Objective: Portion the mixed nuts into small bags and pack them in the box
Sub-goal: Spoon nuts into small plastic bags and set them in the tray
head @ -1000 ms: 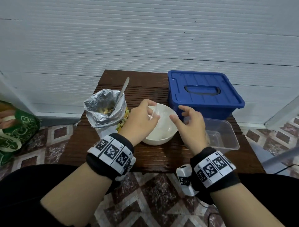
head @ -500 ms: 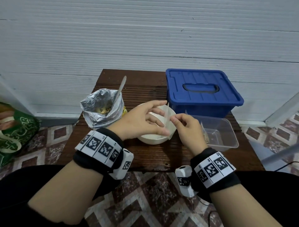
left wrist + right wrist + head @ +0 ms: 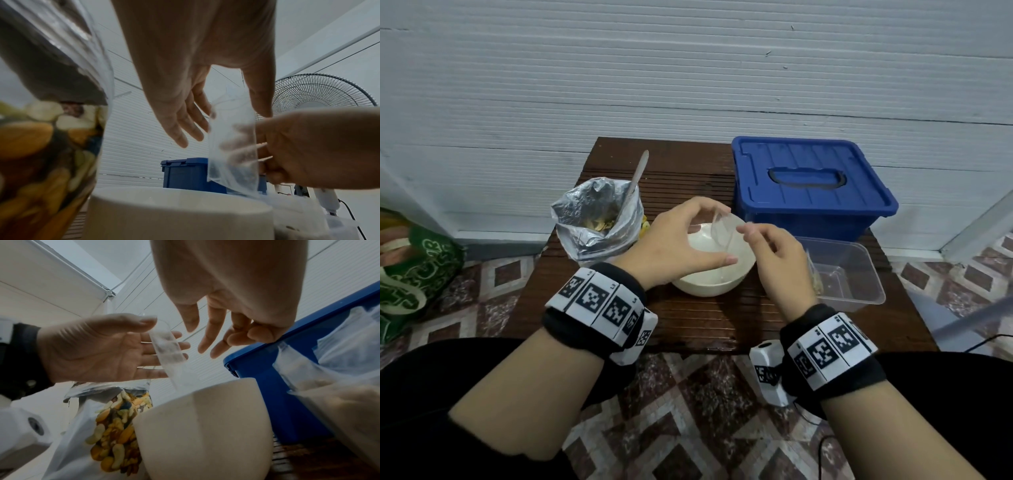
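The small clear bag (image 3: 722, 233) hung above the white bowl (image 3: 714, 270), pinched between the left hand's (image 3: 674, 245) thumb and spread fingers (image 3: 164, 347) (right hand (image 3: 779, 263) beside it, fingers loosely spread).

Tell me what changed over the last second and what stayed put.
The left hand swung from the bowl's left rim to above it and now holds the small clear bag upright between thumb and fingers. The right hand, which pinched the bag half a second ago, has let go and hovers beside it, fingers loose. The nut bag with its spoon, blue box and clear tub stayed put.
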`<act>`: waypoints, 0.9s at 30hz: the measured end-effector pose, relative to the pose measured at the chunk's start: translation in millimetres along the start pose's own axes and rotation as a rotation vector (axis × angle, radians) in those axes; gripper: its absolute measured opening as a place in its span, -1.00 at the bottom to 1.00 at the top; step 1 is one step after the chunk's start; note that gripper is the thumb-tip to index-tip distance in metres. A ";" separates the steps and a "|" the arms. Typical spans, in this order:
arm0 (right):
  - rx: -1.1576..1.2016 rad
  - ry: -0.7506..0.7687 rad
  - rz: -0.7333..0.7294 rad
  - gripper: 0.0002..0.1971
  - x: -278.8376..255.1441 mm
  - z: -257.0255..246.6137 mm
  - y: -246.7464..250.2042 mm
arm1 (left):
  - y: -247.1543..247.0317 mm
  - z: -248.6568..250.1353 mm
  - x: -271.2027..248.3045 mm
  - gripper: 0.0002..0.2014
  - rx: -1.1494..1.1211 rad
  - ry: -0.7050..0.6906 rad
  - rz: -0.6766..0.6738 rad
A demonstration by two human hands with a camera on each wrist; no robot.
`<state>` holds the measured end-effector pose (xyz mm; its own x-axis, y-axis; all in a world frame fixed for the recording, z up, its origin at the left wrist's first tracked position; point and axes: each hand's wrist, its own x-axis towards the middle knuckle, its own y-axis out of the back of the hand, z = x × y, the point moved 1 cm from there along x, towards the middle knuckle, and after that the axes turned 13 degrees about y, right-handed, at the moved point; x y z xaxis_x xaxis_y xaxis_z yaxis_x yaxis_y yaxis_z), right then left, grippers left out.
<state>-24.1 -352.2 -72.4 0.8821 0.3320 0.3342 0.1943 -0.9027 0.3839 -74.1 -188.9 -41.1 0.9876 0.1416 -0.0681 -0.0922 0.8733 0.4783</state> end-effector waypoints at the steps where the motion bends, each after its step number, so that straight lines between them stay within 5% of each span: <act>1: 0.058 -0.011 0.022 -0.76 -0.4 -5.3 1.4 | 0.1 0.2 -0.1 -0.43 0.018 -0.014 0.008; 6: 0.222 -0.003 0.008 -0.79 -3.2 -19.7 2.6 | -2.9 1.2 -0.8 -0.39 0.153 -0.120 0.048; 12: 0.157 0.026 0.052 -0.83 -3.3 -15.5 2.1 | -2.4 -1.3 0.6 -0.46 0.181 -0.197 0.104; 20: 0.146 -0.019 0.090 -0.79 -4.4 -17.0 1.5 | -0.1 2.3 -2.1 -0.37 0.156 -0.180 0.131; 27: 0.227 -0.063 0.117 -0.66 -4.8 -20.5 0.9 | 4.5 9.5 -4.3 -0.57 0.091 -0.207 0.214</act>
<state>-36.9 -349.0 -56.1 0.9279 0.2106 0.3076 0.1745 -0.9746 0.1406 -77.6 -190.0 -30.4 0.9526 0.2118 0.2185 -0.2988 0.7873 0.5394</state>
